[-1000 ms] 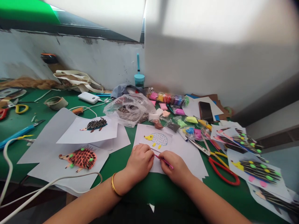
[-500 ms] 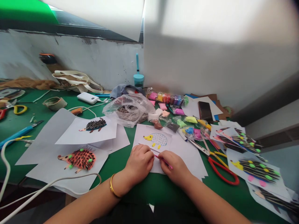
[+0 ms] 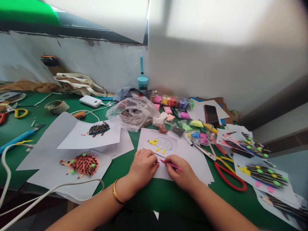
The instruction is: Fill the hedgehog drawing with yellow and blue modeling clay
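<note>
In my right hand (image 3: 180,170) is a thin pink tool (image 3: 175,166), held between thumb and fingers with its tip pointing left. My left hand (image 3: 143,166) is closed in a pinch near that tip; a tiny dark thing shows at its fingertips, too small to make out. Both hands rest at the lower edge of white paper sheets (image 3: 197,160). Just above them lies a hedgehog drawing (image 3: 160,145) with a yellow clay face, yellow feet and a blue-outlined body with small marks.
Red-handled scissors (image 3: 229,176) lie right of the sheets. Finished hedgehog pictures (image 3: 267,175) are stacked at the far right, others (image 3: 83,164) at the left. Behind are a plastic bag of seeds (image 3: 134,112), clay packets (image 3: 185,126) and a phone (image 3: 211,115). A white cable (image 3: 48,194) crosses the lower left.
The pink tool has turned in my right hand and its tip now shows apart from my left fingers. My left hand has barely moved.
</note>
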Tool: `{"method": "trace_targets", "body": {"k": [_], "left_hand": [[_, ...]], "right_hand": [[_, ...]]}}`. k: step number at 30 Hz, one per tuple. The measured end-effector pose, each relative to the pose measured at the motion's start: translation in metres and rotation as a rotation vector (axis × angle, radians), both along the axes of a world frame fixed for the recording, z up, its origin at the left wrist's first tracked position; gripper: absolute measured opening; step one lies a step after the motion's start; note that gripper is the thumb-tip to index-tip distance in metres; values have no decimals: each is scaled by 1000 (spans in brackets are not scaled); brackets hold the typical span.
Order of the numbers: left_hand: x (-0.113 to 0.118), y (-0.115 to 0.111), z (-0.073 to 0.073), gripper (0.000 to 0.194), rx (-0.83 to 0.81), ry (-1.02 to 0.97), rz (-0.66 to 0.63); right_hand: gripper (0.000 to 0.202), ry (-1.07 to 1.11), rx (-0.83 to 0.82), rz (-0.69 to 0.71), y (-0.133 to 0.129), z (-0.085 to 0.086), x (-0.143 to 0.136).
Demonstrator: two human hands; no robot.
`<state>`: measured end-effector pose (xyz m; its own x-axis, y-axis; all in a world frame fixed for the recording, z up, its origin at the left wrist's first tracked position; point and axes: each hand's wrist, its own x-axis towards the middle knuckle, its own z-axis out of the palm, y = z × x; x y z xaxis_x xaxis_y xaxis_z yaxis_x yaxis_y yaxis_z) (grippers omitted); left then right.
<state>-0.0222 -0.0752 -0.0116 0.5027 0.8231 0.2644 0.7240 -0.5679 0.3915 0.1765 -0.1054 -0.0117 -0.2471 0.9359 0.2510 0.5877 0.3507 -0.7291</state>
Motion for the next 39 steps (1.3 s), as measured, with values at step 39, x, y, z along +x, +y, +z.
{"method": "trace_targets", "body": {"k": [39], "left_hand": [[-1, 0, 3, 25, -5, 17, 34]], "right_hand": [[13, -9, -51, -16, 4, 0, -3]]}}
